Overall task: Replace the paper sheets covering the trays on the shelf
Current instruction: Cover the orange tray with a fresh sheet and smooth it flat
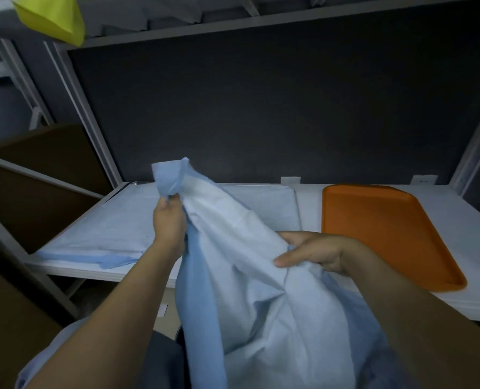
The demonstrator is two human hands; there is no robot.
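Held paper sheet (261, 290): pale blue, plain. Sheet on left tray (115, 228): pale blue, darker blue near edge. Right tray (384, 231): orange. Shelf (471, 276): white. Back panel (261, 108): dark grey. Folded item (51, 15) far left: yellow.

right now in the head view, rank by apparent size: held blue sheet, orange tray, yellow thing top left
1. held blue sheet, though nearest the camera
2. orange tray
3. yellow thing, partly cut off by the frame
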